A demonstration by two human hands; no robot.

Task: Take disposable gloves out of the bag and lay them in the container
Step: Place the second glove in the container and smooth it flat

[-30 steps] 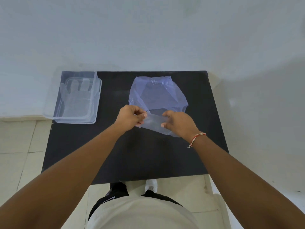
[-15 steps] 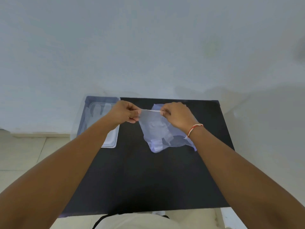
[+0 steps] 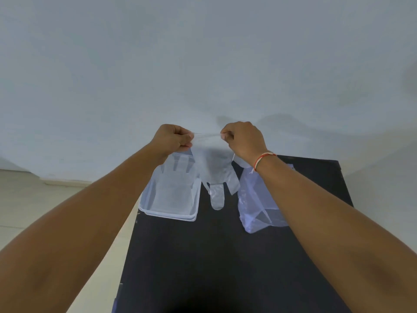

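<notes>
A clear disposable glove [image 3: 215, 175] hangs fingers-down in the air, stretched by its cuff between my left hand [image 3: 174, 138] and my right hand [image 3: 244, 138]. Both hands pinch the cuff, raised above the far edge of the black table [image 3: 203, 256]. Below and to the left stands the clear plastic container [image 3: 169, 213], with at least one clear glove [image 3: 173, 186] lying flat inside. The pale blue plastic bag [image 3: 257, 202] lies on the table to the right, partly hidden behind my right forearm.
A pale wall fills the upper view. Tiled floor [image 3: 45, 204] shows left of the table, whose left edge runs just beside the container. The near half of the table holds nothing but my forearms above it.
Both hands have lifted the glove out of the bag and raised it up and to the left, letting it hang open. The camera has tilted upward.
</notes>
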